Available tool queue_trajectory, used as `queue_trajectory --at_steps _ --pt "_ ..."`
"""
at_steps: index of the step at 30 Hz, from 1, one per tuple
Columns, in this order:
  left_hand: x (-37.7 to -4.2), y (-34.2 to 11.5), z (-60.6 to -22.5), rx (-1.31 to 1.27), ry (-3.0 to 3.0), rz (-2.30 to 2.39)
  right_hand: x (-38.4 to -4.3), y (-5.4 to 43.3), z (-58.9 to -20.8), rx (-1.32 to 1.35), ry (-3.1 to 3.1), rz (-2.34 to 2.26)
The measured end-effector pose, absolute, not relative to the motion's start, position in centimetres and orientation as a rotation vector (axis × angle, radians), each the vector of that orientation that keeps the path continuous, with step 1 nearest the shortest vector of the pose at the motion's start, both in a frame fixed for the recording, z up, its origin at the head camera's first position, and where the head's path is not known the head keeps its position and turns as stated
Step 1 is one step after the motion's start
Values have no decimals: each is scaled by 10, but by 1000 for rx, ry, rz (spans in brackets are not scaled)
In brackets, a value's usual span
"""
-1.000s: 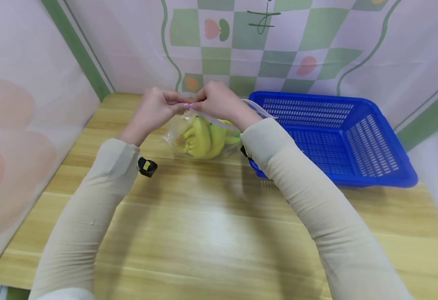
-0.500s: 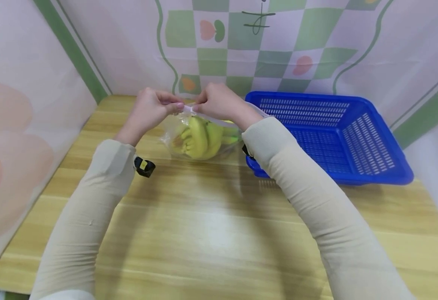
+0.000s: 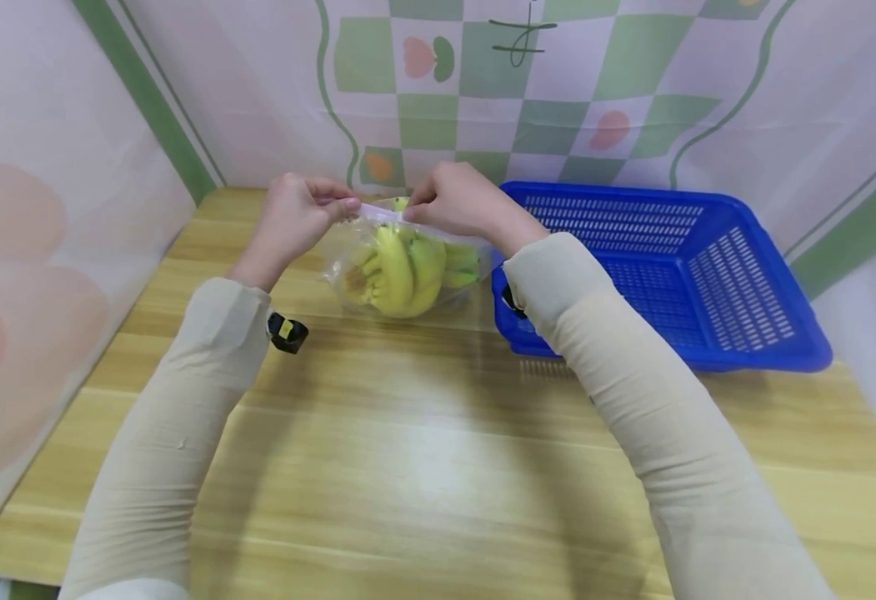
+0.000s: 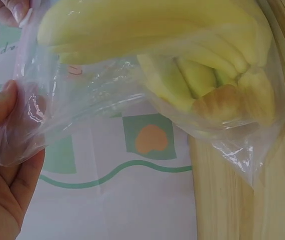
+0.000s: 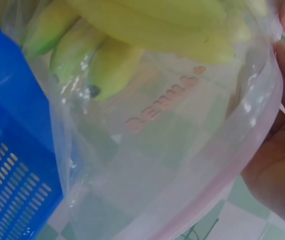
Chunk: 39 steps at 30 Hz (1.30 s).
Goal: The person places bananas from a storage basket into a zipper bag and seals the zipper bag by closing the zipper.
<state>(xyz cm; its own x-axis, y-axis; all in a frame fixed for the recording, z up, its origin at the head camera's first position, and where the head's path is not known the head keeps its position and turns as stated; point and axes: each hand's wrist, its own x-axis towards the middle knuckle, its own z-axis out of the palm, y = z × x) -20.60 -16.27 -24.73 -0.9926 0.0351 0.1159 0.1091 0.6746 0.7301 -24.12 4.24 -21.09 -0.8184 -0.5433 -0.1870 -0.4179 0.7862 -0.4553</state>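
Observation:
A clear zip bag (image 3: 380,214) with a pale pinkish zip strip holds a bunch of yellow bananas (image 3: 400,271), green toward some tips. My left hand (image 3: 287,225) pinches the strip's left end between thumb and fingers. In the left wrist view, that hand (image 4: 7,165) has its thumb in front of the plastic and fingers behind. Farther right along the strip, my right hand (image 3: 468,204) pinches a small white piece on the zip. The right wrist view shows the right hand (image 5: 282,150) at the bag's edge; its fingertips are partly hidden. Right of the hands, the zip strip hangs in a curve.
A blue plastic basket (image 3: 753,360) with slotted walls stands right of the bag, close to my right forearm. Beneath lies a wooden table (image 3: 407,467). A printed cloth (image 3: 498,75) with green and white checks hangs behind the table.
My right hand has slid rightward along the zip strip, away from the left hand. The hands were together a second ago; now a length of strip shows between them. The bananas have barely moved.

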Motion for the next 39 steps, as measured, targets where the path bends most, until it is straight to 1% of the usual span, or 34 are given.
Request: queue_trajectory --at_steps 11,15,17,22,24,27,34,39 --pt "-207 -159 -248 -77 -2791 -1259 -242 48 -213 -697 2588 -637" --pt "-206 -155 -245 -85 -2851 -1124 -241 48 -214 -744 2585 -626" --pt "-204 -150 -244 -155 -2875 -947 -241 48 -215 -753 2597 -630" --pt "-200 -135 -243 -436 -2829 -433 -242 50 -215 -705 2617 -661" --pt "-199 -129 -244 -508 -2825 -349 -243 51 -215 -683 2620 -676" --pt "-200 -123 -247 -537 -2848 -390 -244 52 -216 -677 2620 -683" --pt "-204 -123 -257 -459 -2811 -812 -245 53 -220 -713 2611 -662" --pt "-207 -123 -257 -420 -2837 -890 -245 51 -219 -660 2619 -680"
